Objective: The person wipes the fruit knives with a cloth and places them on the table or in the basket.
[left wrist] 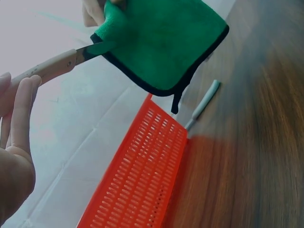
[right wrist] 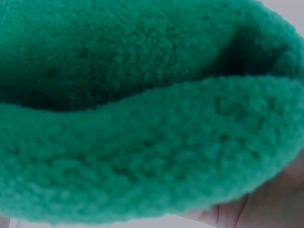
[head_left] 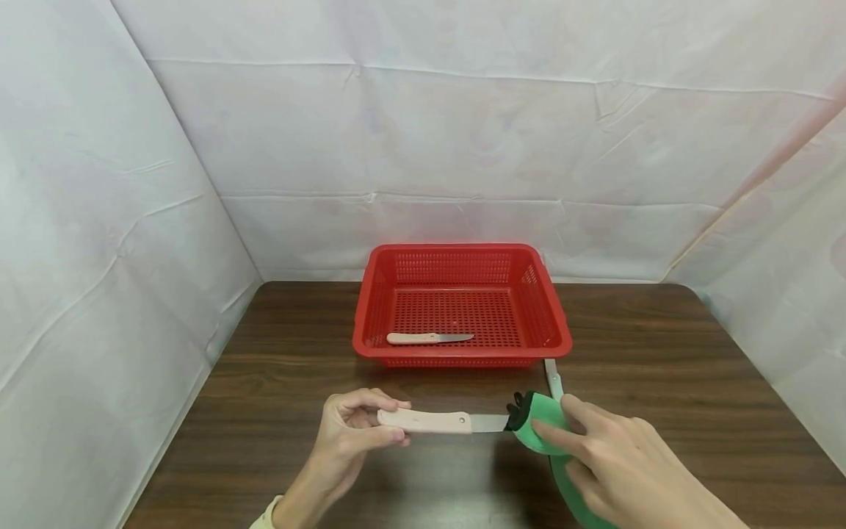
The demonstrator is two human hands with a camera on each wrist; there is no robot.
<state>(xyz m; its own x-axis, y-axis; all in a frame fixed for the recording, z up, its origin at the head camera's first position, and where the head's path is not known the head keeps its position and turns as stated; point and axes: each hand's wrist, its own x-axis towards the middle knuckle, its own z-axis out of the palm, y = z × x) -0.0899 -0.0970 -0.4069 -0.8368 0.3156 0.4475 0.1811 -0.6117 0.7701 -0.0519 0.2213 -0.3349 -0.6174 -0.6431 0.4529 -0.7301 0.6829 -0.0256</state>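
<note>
In the head view my left hand (head_left: 346,437) pinches the pale handle end of a small knife (head_left: 426,421) between thumb and fingers, the blade pointing right. My right hand (head_left: 611,455) grips a green cloth (head_left: 547,419) with black edging, which is folded over the blade and hides its tip. Seen from the left wrist, the cloth (left wrist: 166,38) hangs down from the blade, clear of the tabletop. Green pile of the cloth (right wrist: 142,147) fills most of the right wrist view, with part of the right hand (right wrist: 270,204) below it.
A red plastic basket (head_left: 463,353) stands at the back of the brown wooden table (head_left: 284,411). Inside it lies another pale-handled knife (head_left: 413,339). A light-handled knife (head_left: 554,380) lies beside the basket's right front corner, partly behind the cloth. White sheeting (head_left: 449,147) surrounds the table.
</note>
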